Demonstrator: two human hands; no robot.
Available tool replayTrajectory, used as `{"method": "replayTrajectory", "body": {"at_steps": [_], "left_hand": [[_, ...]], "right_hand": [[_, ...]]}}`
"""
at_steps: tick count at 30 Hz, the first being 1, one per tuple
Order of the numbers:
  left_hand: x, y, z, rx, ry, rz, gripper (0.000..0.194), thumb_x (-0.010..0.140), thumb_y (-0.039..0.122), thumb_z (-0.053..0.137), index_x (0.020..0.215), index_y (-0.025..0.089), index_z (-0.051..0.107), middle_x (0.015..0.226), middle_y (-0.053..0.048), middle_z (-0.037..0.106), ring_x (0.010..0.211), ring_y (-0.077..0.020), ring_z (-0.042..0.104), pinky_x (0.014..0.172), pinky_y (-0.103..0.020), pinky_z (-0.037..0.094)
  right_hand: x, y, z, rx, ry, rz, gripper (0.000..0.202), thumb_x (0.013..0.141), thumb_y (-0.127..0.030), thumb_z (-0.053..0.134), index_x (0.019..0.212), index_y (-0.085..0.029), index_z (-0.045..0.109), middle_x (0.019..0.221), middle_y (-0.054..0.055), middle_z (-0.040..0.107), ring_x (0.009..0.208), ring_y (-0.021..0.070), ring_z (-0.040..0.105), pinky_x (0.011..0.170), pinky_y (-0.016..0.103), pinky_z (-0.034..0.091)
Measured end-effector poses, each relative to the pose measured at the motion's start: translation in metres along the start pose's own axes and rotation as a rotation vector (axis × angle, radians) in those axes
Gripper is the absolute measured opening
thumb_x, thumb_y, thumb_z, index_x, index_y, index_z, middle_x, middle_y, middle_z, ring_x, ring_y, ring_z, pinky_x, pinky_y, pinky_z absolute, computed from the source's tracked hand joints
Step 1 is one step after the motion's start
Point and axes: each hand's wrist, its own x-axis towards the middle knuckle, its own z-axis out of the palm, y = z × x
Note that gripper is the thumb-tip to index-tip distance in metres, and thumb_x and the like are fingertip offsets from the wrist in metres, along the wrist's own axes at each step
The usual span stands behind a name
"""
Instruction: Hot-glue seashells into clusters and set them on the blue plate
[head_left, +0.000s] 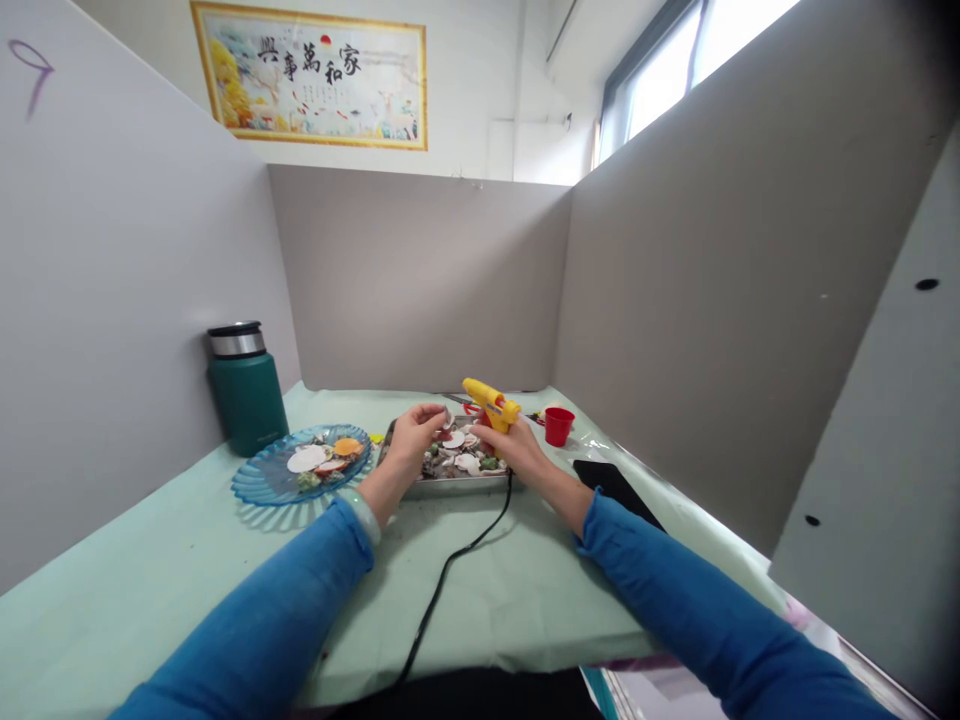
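My right hand (517, 447) is wrapped round the handle of a yellow hot glue gun (491, 402), whose nozzle points up and to the left. A black cord (448, 568) runs from the gun down over the front of the table. Pinched in the fingertips of my left hand (412, 442) is a small whitish shell (448, 418), partly covered by the fingers. Both hands are above a shallow metal tray (457, 487) filled with white, green and brownish shells. Whether the nozzle touches the held shell cannot be made out.
To the left is a blue fluted plate (259, 490) bearing shells, with a dark green bottle (249, 405) behind it. A red cup (558, 427) and a black flat phone-like object (616, 492) lie to the right. Grey partitions (420, 280) enclose the green-covered table (525, 590).
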Motion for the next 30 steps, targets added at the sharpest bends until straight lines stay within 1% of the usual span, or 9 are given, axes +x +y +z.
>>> {"method": "replayTrajectory", "body": {"at_steps": [3,5,10,15,18,21,25,30], "left_hand": [[-0.01,-0.001,0.009,0.002,-0.082,-0.034,0.035,0.053,0.024,0.084,0.082,0.013,0.067,0.078,-0.004,0.067,0.063,-0.013,0.061,0.062,-0.029,0.051],[-0.015,-0.001,0.013,0.01,-0.123,-0.042,0.033,0.055,0.025,0.084,0.081,0.014,0.068,0.079,-0.004,0.068,0.062,-0.0129,0.062,0.062,-0.028,0.051],[-0.018,-0.002,0.015,0.002,-0.121,-0.051,0.032,0.054,0.027,0.084,0.077,0.014,0.066,0.074,-0.002,0.065,0.061,-0.0133,0.061,0.059,-0.028,0.051],[-0.02,0.001,0.014,-0.049,-0.183,-0.088,0.035,0.054,0.027,0.086,0.079,0.014,0.065,0.076,-0.003,0.065,0.066,-0.0149,0.064,0.065,-0.031,0.054],[-0.021,0.002,0.014,-0.062,-0.2,-0.082,0.037,0.053,0.029,0.086,0.078,0.014,0.065,0.076,-0.003,0.066,0.064,-0.015,0.064,0.065,-0.032,0.054],[-0.021,0.001,0.014,-0.021,-0.198,-0.054,0.035,0.054,0.031,0.085,0.078,0.015,0.066,0.075,-0.002,0.066,0.058,-0.0138,0.062,0.062,-0.031,0.053],[-0.021,0.0,0.016,0.047,-0.182,-0.008,0.03,0.057,0.031,0.082,0.078,0.015,0.067,0.074,-0.003,0.068,0.056,-0.014,0.062,0.062,-0.031,0.052],[-0.021,0.002,0.018,0.055,-0.1,0.028,0.024,0.057,0.027,0.079,0.074,0.015,0.066,0.07,-0.002,0.066,0.058,-0.0133,0.059,0.06,-0.028,0.049]], "right_hand": [[0.0,0.003,0.005,0.067,0.019,0.01,0.028,0.071,-0.037,0.07,0.09,-0.02,0.06,0.074,0.0,0.06,0.058,0.0121,0.054,0.051,0.025,0.043],[0.0,0.004,0.007,0.109,0.023,0.015,0.028,0.07,-0.037,0.071,0.089,-0.02,0.061,0.076,0.001,0.06,0.059,0.0123,0.054,0.051,0.025,0.043],[-0.002,0.003,0.009,0.191,0.054,0.02,0.028,0.068,-0.035,0.072,0.088,-0.019,0.061,0.074,0.0,0.06,0.058,0.0117,0.054,0.051,0.025,0.044],[-0.003,0.001,0.01,0.227,0.043,0.036,0.031,0.067,-0.035,0.074,0.09,-0.02,0.059,0.072,0.0,0.06,0.059,0.0129,0.055,0.051,0.026,0.045],[-0.004,0.001,0.01,0.241,0.029,0.052,0.034,0.067,-0.036,0.076,0.092,-0.02,0.06,0.075,0.001,0.062,0.063,0.0145,0.059,0.052,0.026,0.046],[-0.004,0.0,0.009,0.257,-0.008,0.064,0.035,0.067,-0.036,0.075,0.094,-0.02,0.059,0.076,0.002,0.063,0.067,0.0164,0.063,0.052,0.026,0.047],[-0.005,-0.002,0.008,0.258,-0.033,0.072,0.03,0.069,-0.033,0.073,0.092,-0.019,0.06,0.073,0.002,0.063,0.066,0.0163,0.063,0.053,0.025,0.047],[-0.005,-0.001,0.009,0.261,-0.021,0.059,0.027,0.07,-0.033,0.073,0.089,-0.02,0.06,0.073,0.001,0.062,0.065,0.0151,0.062,0.052,0.025,0.046]]}}
